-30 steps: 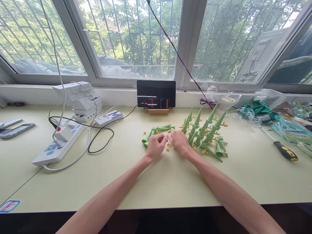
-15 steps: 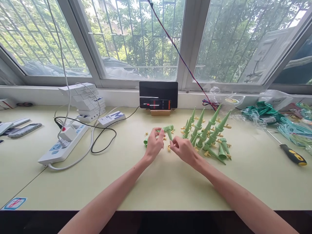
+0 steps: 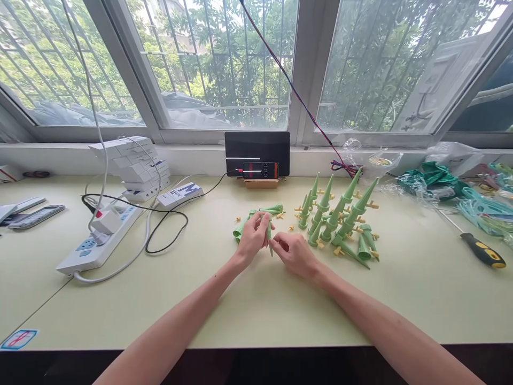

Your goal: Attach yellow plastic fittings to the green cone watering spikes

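My left hand [image 3: 251,235] is closed around a green plant watering spike [image 3: 271,248], whose narrow tip points down toward me. Just right of that tip, my right hand [image 3: 296,252] is closed in a pinch; what it holds, if anything, is hidden by the fingers. Behind and beside the left hand lie loose green spikes [image 3: 272,209] and small yellow valves [image 3: 279,216]. Several green spikes fitted with yellow valves [image 3: 345,214] stand point-up to the right of my hands, with a few more lying at their front.
A phone [image 3: 260,170] leans on a dark tablet [image 3: 256,144] at the back. On the left are a white power strip [image 3: 100,246], cables and stacked white boxes [image 3: 140,166]. A screwdriver [image 3: 483,250] and plastic bags [image 3: 433,182] lie at the right.
The spike has moved from between both hands into my left hand and now points down. My right hand has shifted slightly lower. A yellow piece seen between the hands no longer shows there.
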